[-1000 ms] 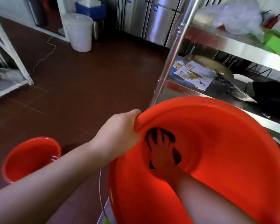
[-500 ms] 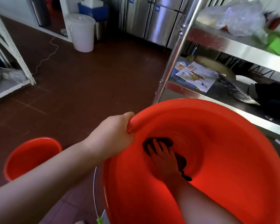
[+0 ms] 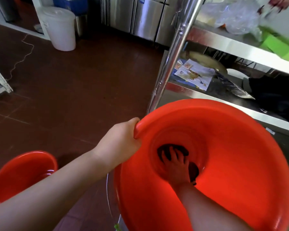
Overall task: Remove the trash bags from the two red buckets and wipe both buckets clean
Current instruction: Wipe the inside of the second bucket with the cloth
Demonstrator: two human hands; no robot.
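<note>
Dark red-brown floor tiles (image 3: 77,84) fill the left and middle of what I see, open from the white lidded bin (image 3: 59,29) near the far wall down to the second red bucket (image 3: 22,175), which stands upright on the floor at the lower left. Steel cabinet fronts (image 3: 140,15) close off the far side. On the right a steel rack (image 3: 227,45) rises on a shiny post (image 3: 170,60); its upper shelf carries a clear plastic bag (image 3: 232,15) and something green (image 3: 277,44), the lower shelf printed papers (image 3: 195,75) and a black bundle (image 3: 277,99). I have the near red bucket (image 3: 240,164) tilted toward me, its far rim just beside the foot of the post and the lower shelf's edge. My left hand (image 3: 120,144) is clenched over the left edge of that rim, thumb side outward. My right hand (image 3: 177,167) reaches down inside, fingers spread and pressing a dark cloth (image 3: 182,150) flat against the bottom; the cloth shows beyond my fingertips and beside my wrist. No bag lines either bucket. A thin wire handle (image 3: 108,194) hangs outside the near bucket's left wall.
</note>
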